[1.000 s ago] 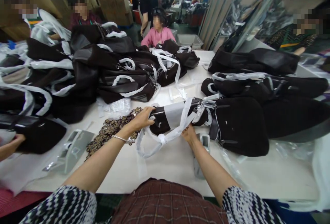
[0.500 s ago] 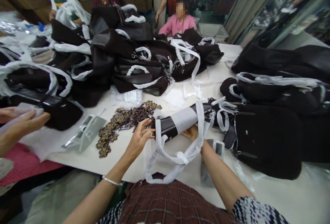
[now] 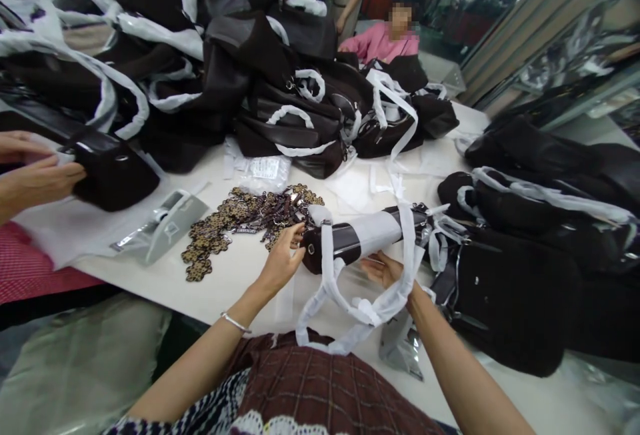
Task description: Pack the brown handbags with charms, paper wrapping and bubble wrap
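Note:
In the head view a dark handbag [image 3: 344, 241] lies on its side in front of me, white wrapping around its middle. Its long handles [image 3: 327, 301], wound in white paper, hang down toward my lap. My left hand [image 3: 283, 258] grips the bag's left end, fingertips at the edge by a small metal eyelet. Just under the bag's lower side is my right hand [image 3: 385, 271], fingers apart and stretched to the left; whether they touch the bag I cannot tell. Beyond my left hand lies a heap of flower-shaped brown and tan tags [image 3: 220, 228].
A pile of dark bags [image 3: 295, 115] fills the table's far side, with more bags [image 3: 510, 288] at right. A clear packet [image 3: 265, 171] and grey plastic holders [image 3: 165, 228] lie about. At left, a co-worker's hands [image 3: 40, 171] handle another bag. A person in pink [image 3: 383, 41] sits beyond.
The view has shifted, so the pile stands higher and further right. My right hand shows more, its fingers now spread below the bag; my left hand stays at the bag's end.

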Action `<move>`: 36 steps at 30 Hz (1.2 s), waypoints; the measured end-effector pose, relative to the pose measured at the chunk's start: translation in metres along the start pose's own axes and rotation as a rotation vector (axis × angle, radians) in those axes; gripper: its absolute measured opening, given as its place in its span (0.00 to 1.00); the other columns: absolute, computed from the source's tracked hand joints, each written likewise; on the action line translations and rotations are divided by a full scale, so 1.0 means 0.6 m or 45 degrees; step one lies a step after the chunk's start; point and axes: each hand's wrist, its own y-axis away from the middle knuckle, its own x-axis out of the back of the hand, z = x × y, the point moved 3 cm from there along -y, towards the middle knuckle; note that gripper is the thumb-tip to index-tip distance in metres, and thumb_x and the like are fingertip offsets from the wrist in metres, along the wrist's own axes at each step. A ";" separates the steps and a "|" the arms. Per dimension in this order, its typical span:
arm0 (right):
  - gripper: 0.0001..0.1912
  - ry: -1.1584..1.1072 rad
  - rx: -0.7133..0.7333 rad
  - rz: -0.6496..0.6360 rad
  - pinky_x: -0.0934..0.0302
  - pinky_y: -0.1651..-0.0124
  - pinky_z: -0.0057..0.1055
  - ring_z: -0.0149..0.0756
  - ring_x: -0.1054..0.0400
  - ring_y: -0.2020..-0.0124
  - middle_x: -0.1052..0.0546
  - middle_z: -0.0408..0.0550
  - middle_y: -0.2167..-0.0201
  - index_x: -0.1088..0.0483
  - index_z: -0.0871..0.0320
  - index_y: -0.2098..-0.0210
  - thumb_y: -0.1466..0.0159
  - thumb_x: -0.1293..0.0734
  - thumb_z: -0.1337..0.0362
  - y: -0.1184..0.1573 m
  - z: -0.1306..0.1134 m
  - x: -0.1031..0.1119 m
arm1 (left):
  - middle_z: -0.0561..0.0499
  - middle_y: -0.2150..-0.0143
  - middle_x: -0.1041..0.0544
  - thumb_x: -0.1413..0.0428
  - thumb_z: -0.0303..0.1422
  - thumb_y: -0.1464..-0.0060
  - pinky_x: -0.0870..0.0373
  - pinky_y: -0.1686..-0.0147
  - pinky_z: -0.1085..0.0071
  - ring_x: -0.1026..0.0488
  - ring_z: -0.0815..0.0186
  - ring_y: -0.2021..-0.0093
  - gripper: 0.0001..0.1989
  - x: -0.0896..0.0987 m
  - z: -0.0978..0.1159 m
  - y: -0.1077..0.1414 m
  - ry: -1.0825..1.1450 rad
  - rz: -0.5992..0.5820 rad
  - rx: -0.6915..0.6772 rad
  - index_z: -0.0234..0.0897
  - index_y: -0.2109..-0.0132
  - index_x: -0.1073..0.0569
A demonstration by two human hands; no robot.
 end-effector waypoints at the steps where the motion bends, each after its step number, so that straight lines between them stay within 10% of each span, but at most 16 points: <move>1: 0.05 0.028 -0.071 -0.065 0.28 0.74 0.36 0.45 0.23 0.70 0.20 0.56 0.68 0.29 0.59 0.62 0.35 0.36 0.64 0.013 -0.001 0.002 | 0.43 0.42 0.31 0.49 0.26 0.45 0.29 0.48 0.61 0.30 0.61 0.45 0.28 0.000 -0.004 -0.006 0.006 -0.013 -0.011 0.41 0.37 0.40; 6: 0.14 0.134 -0.246 -0.380 0.31 0.78 0.27 0.35 0.25 0.76 0.20 0.59 0.60 0.29 0.62 0.52 0.32 0.40 0.63 0.084 -0.043 0.030 | 0.43 0.40 0.31 0.51 0.24 0.45 0.33 0.41 0.57 0.33 0.60 0.40 0.32 -0.013 -0.018 -0.022 0.036 -0.162 0.007 0.41 0.34 0.44; 11: 0.16 0.115 0.156 -0.170 0.31 0.77 0.30 0.36 0.26 0.76 0.19 0.58 0.59 0.26 0.57 0.56 0.34 0.43 0.61 0.105 -0.177 0.066 | 0.43 0.45 0.29 0.49 0.24 0.48 0.30 0.45 0.59 0.31 0.59 0.44 0.28 -0.036 -0.003 0.005 0.027 -0.232 -0.006 0.39 0.39 0.36; 18: 0.19 0.446 0.149 -0.214 0.32 0.55 0.47 0.44 0.23 0.58 0.23 0.65 0.52 0.26 0.63 0.55 0.30 0.47 0.65 0.101 -0.306 0.026 | 0.46 0.45 0.28 0.49 0.25 0.44 0.29 0.47 0.63 0.29 0.62 0.46 0.28 -0.093 0.037 0.096 0.118 -0.635 -0.097 0.43 0.37 0.38; 24: 0.23 0.406 0.196 -0.149 0.30 0.59 0.48 0.46 0.23 0.59 0.22 0.65 0.54 0.25 0.62 0.56 0.28 0.47 0.54 0.119 -0.343 0.005 | 0.47 0.43 0.27 0.49 0.26 0.41 0.33 0.42 0.62 0.31 0.61 0.43 0.21 -0.099 0.052 0.118 -0.044 -0.744 -0.377 0.43 0.42 0.34; 29: 0.17 0.580 0.101 -0.089 0.28 0.61 0.50 0.48 0.23 0.60 0.22 0.63 0.54 0.26 0.61 0.55 0.31 0.41 0.57 0.117 -0.363 0.018 | 0.47 0.57 0.24 0.52 0.32 0.36 0.29 0.52 0.63 0.27 0.61 0.54 0.09 -0.082 0.062 0.085 -0.199 -0.459 -0.415 0.41 0.52 0.29; 32: 0.15 0.614 0.061 -0.066 0.29 0.63 0.52 0.49 0.23 0.60 0.22 0.64 0.53 0.27 0.61 0.55 0.32 0.41 0.62 0.121 -0.376 0.010 | 0.43 0.45 0.28 0.48 0.30 0.40 0.34 0.44 0.54 0.33 0.55 0.42 0.18 -0.081 0.072 0.055 -0.279 -0.327 -0.493 0.41 0.43 0.33; 36: 0.14 0.601 0.066 -0.061 0.29 0.63 0.52 0.49 0.23 0.60 0.22 0.64 0.53 0.27 0.62 0.55 0.34 0.40 0.63 0.133 -0.386 0.004 | 0.44 0.34 0.37 0.46 0.25 0.45 0.45 0.35 0.50 0.45 0.54 0.32 0.33 -0.103 0.066 0.025 -0.218 -0.525 -0.563 0.45 0.34 0.44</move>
